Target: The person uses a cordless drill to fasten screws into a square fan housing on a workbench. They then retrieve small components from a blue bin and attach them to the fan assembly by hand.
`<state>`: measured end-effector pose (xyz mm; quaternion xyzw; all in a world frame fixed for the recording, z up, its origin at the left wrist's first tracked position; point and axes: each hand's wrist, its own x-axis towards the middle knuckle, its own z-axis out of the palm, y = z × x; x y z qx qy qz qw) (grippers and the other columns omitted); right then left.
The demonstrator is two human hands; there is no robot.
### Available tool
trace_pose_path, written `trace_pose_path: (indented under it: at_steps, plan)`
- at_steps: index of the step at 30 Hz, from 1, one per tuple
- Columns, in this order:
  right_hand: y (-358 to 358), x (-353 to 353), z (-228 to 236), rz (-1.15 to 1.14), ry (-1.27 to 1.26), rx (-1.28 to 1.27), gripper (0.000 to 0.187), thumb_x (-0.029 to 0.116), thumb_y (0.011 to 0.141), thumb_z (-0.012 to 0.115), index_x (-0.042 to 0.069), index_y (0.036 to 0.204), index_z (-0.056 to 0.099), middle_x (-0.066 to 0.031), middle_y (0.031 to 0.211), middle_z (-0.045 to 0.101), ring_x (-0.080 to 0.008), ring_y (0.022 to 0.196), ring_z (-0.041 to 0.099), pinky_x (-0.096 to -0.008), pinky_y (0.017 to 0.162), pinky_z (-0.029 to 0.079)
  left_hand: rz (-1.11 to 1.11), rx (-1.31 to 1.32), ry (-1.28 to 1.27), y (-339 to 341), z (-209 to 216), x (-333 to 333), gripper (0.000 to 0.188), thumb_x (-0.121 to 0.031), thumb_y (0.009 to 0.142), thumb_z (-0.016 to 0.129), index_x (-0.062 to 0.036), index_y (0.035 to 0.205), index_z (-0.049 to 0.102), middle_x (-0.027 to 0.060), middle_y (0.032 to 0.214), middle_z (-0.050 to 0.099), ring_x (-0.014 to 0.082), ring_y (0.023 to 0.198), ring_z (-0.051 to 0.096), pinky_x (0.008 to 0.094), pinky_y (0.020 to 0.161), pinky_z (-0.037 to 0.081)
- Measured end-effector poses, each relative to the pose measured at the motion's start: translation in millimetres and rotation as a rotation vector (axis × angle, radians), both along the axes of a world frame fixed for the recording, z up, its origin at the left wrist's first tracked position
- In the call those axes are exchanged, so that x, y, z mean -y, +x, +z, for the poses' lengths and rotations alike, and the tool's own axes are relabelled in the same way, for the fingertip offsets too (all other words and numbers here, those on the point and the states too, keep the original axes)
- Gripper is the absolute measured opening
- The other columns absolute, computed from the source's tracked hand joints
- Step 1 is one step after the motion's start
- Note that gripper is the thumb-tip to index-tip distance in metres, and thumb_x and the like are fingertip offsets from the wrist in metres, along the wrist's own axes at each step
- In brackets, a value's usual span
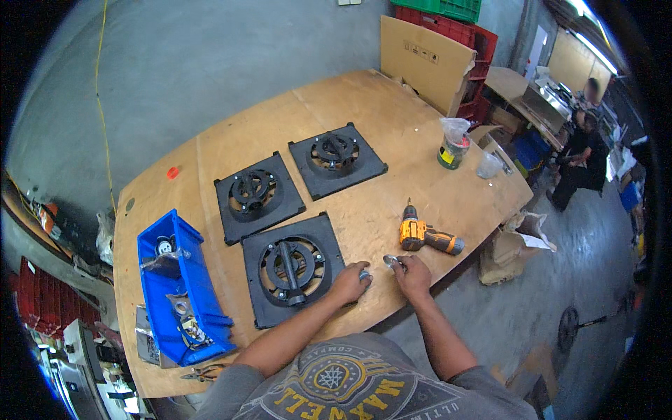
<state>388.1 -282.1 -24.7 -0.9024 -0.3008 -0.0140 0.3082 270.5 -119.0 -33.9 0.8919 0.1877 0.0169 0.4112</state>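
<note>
Hands meet at the near edge of the plywood workbench (392,112), and everything hangs on how close they sit to one another. Left hand (350,281) rests knuckles-up with its fingers curled over something small and pale at the fingertips; only a sliver shows, so I cannot tell what it is or whether it is truly pinched. Right hand (413,273) lies just beside it to the right, its fingertips closed on a small silvery metal part (391,261) that pokes out toward the left and slightly away from the person, into the gap between the two hands. That part is nearer the right hand, which has it, yet the left is barely apart from it. Immediately left of the left hand sits the nearest black square plate (292,269), a ring-shaped fitting with a bar-like handle in its middle, the bar's long axis running near to far with a slight lean. Two more black plates (257,196) lie farther off and to the left, in a staggered row. Beyond the right hand, a touch farther away, a yellow cordless drill (423,236) lies on its side, chuck pointing far, handle trailing right. Well to the left stands a blue parts bin (175,287) holding bagged hardware
</note>
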Motion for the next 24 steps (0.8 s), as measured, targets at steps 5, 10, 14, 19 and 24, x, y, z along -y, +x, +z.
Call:
trace_pose_path:
  at_steps: [5, 10, 14, 19, 24]
  plan:
    - [6, 0, -5, 0.016, -0.007, -0.006, 0.023, 0.031, 0.087, 0.065, 0.011, 0.097, 0.072, -0.0117, 0.086, 0.064, -0.0318, 0.078, 0.065, -0.0432, 0.069, 0.051, 0.114, 0.115, 0.198, -37, 41, -12, 0.055, -0.026, 0.084, 0.068, -0.0037, 0.131, 0.051, 0.0239, 0.133, 0.051, 0.0407, 0.127, 0.046, 0.0436, 0.105, 0.04]
    - [-4, -2, -23, 0.269, -0.164, -0.008, 0.024, 0.03, 0.084, 0.066, 0.012, 0.1, 0.071, -0.0099, 0.088, 0.063, -0.0295, 0.079, 0.064, -0.0425, 0.069, 0.052, 0.445, -0.041, 0.286, -124, 72, -58, 0.066, -0.031, 0.085, 0.069, -0.0037, 0.139, 0.04, 0.0233, 0.117, 0.061, 0.0402, 0.111, 0.058, 0.0435, 0.095, 0.046]
    - [-10, -9, -23, 0.356, -0.133, -0.075, 0.025, 0.03, 0.082, 0.069, 0.011, 0.097, 0.071, -0.011, 0.086, 0.062, -0.031, 0.079, 0.064, -0.0421, 0.07, 0.051, 0.624, -0.16, -0.132, -150, 46, -76, 0.077, -0.034, 0.089, 0.068, -0.003, 0.147, 0.027, 0.0229, 0.102, 0.067, 0.0372, 0.095, 0.065, 0.0416, 0.086, 0.05]
    - [-2, -12, -33, 0.491, -0.191, -0.121, 0.03, 0.033, 0.078, 0.074, 0.009, 0.097, 0.072, -0.0132, 0.087, 0.063, -0.0332, 0.082, 0.063, -0.0428, 0.073, 0.05, 0.522, -0.135, -0.084, -140, 29, -80, 0.097, -0.038, 0.089, 0.067, -0.0067, 0.154, 0.002, 0.0232, 0.093, 0.067, 0.0329, 0.09, 0.068, 0.0378, 0.082, 0.051]
    - [-9, -14, -24, 0.452, -0.237, -0.183, 0.041, 0.041, 0.077, 0.074, 0.009, 0.102, 0.069, -0.014, 0.098, 0.062, -0.0329, 0.091, 0.063, -0.0426, 0.078, 0.052, 0.49, -0.291, 0.221, -118, 76, -92, 0.075, -0.043, 0.086, 0.065, -0.0072, 0.145, 0.036, 0.0265, 0.107, 0.066, 0.0413, 0.1, 0.064, 0.0454, 0.09, 0.049]
